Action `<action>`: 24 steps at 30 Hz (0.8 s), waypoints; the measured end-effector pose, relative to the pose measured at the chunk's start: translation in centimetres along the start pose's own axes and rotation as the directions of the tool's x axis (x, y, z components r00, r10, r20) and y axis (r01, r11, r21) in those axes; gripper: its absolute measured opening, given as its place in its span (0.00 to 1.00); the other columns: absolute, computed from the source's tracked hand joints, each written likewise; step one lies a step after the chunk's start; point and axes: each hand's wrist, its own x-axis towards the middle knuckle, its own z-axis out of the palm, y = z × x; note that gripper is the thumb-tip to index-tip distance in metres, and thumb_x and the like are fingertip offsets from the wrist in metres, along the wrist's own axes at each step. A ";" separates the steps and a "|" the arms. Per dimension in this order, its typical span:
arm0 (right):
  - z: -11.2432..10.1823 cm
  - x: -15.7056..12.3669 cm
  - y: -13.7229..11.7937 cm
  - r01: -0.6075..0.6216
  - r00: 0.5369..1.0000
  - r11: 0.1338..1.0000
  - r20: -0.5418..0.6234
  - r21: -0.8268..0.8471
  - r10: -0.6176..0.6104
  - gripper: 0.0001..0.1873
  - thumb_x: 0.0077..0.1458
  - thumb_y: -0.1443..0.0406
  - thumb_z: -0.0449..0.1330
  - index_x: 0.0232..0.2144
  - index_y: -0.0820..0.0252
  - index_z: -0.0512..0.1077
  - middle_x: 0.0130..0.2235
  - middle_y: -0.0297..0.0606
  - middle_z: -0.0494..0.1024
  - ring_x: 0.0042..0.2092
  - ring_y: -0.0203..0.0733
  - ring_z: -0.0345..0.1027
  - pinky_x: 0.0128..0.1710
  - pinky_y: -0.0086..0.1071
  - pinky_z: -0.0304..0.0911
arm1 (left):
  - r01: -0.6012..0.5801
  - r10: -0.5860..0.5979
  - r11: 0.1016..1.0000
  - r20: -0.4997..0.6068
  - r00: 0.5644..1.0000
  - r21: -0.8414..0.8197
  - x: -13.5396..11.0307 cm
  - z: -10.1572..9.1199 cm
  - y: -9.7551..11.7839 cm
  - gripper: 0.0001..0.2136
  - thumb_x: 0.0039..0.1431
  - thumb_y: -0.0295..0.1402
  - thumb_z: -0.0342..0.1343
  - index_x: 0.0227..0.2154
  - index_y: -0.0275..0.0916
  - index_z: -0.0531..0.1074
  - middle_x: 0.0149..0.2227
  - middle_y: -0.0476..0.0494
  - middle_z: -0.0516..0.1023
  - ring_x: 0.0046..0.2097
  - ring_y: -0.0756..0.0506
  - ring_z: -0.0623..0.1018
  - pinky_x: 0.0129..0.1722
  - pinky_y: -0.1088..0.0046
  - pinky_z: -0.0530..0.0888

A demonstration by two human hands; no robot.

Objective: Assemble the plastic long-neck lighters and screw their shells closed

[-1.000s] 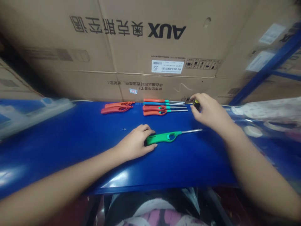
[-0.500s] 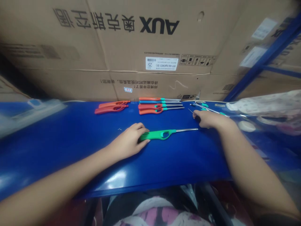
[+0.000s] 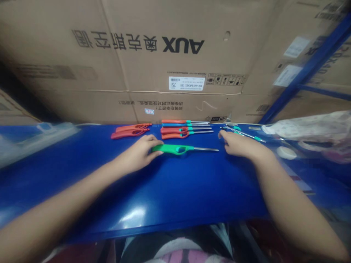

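Observation:
My left hand (image 3: 144, 151) is closed around the rear of a green long-nosed lighter (image 3: 171, 148). The lighter's metal tube points right, toward my right hand (image 3: 237, 143). No object shows in that hand; its fingers are loosely bent and apart, just in front of the loose lighter tubes (image 3: 248, 136) with teal fittings. Beyond the green lighter lie several assembled lighters (image 3: 175, 134) in orange, red and blue, their tubes also pointing right. To their left are two red lighter handles (image 3: 128, 134) without tubes.
A large cardboard sheet (image 3: 123, 76) stands along the back of the blue table (image 3: 170, 197). A clear plastic container (image 3: 46, 133) is at left. At right are a white round object (image 3: 286, 152), a patterned cloth or bag (image 3: 298, 126) and a blue metal post (image 3: 307, 65).
My left hand has carried the green lighter left and slightly toward the back. The thin black-handled tool in my right hand is no longer visible, and its fingers have loosened.

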 end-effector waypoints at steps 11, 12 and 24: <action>1.1 0.1 -3.9 0.336 0.930 0.922 0.085 0.192 -0.357 0.15 0.63 0.55 0.55 0.28 0.58 0.67 0.33 0.37 0.77 0.30 0.36 0.65 0.28 0.29 0.51 | 0.140 -0.125 0.976 -0.099 0.987 0.167 6.7 -1.8 -3.2 0.22 0.63 0.47 0.51 0.51 0.37 0.76 0.45 0.36 0.77 0.47 0.38 0.76 0.50 0.60 0.73; 1.1 0.1 -3.9 0.328 0.933 0.924 0.083 0.197 -0.349 0.15 0.63 0.55 0.55 0.28 0.58 0.67 0.33 0.37 0.77 0.30 0.36 0.64 0.28 0.29 0.51 | 0.141 -0.129 0.970 -0.071 0.989 0.198 7.5 -1.7 -3.4 0.22 0.63 0.46 0.51 0.50 0.37 0.76 0.45 0.36 0.77 0.47 0.38 0.76 0.50 0.60 0.73; 0.6 -0.8 -4.0 0.313 0.937 0.934 0.104 0.173 -0.334 0.11 0.63 0.57 0.55 0.33 0.57 0.69 0.37 0.39 0.77 0.33 0.39 0.66 0.29 0.29 0.52 | 0.163 -0.144 0.963 -0.100 0.985 0.215 10.1 0.8 -3.9 0.19 0.61 0.44 0.53 0.47 0.37 0.78 0.40 0.39 0.75 0.43 0.39 0.76 0.46 0.64 0.73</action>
